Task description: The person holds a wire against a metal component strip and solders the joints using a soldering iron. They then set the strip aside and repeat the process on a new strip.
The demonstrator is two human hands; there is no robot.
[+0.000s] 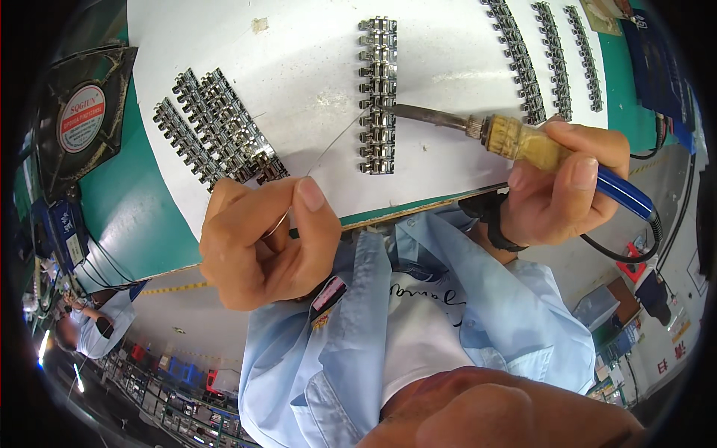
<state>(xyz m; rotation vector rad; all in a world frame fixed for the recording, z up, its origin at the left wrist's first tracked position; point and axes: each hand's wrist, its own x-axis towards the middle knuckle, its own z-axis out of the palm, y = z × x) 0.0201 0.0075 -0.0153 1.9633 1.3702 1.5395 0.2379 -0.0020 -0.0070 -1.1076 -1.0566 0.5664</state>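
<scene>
My right hand (571, 183) grips a soldering iron (523, 142) with a worn yellowish collar and a blue handle. Its tip points left and meets the right side of an upright strip of small metal connectors (379, 75), below the strip's middle. Pinched between thumb and forefinger of my left hand (261, 243) is a thin solder wire (334, 143). The wire slants up to the strip's left side, near the iron's tip. Whether it touches a connector is too fine to tell. A white sheet (314, 45) lies beneath the strip.
Several similar strips lie left (224, 119) and far right (515, 60) on the sheet, over a green bench top (123, 201). A square black fan (86, 104) stands at far left. The iron's cable (635, 257) loops down right. Another person (104, 325) is at lower left.
</scene>
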